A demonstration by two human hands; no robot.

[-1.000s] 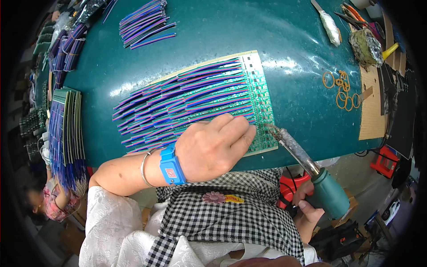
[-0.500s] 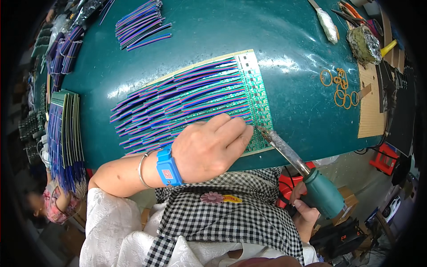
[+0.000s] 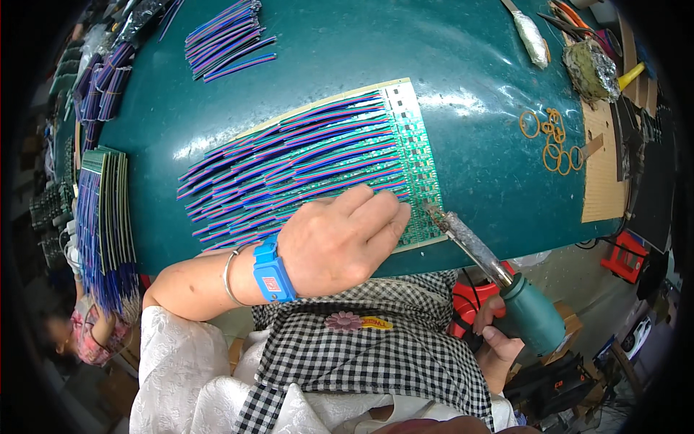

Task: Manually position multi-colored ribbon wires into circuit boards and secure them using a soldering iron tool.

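Note:
On the green tabletop lies a green circuit board panel [image 3: 413, 137] with pale edge strips, and rows of blue, red and black ribbon wires [image 3: 289, 155] run leftward across it. My left hand [image 3: 340, 239], wearing a blue wrist strap [image 3: 272, 271], rests over the panel's near part with fingers closed in a pinch; the fingertips and whatever they hold are hidden. My right hand [image 3: 499, 346] grips the green handle of a soldering iron [image 3: 532, 312]. The iron's dark tip points to the panel's right edge, just right of my left fingers; I cannot tell whether it touches.
Loose ribbon wires [image 3: 225, 36] lie at the back left. Wired panels [image 3: 105, 217] stack at the left edge. Rubber bands [image 3: 557, 148], a cardboard piece [image 3: 601, 177] and a foil-wrapped block [image 3: 591, 69] sit at the right. Another person [image 3: 94, 333] is at the lower left.
The soldering iron has shifted slightly to the right, its tip moving away from my left fingertips. My left hand has hardly moved.

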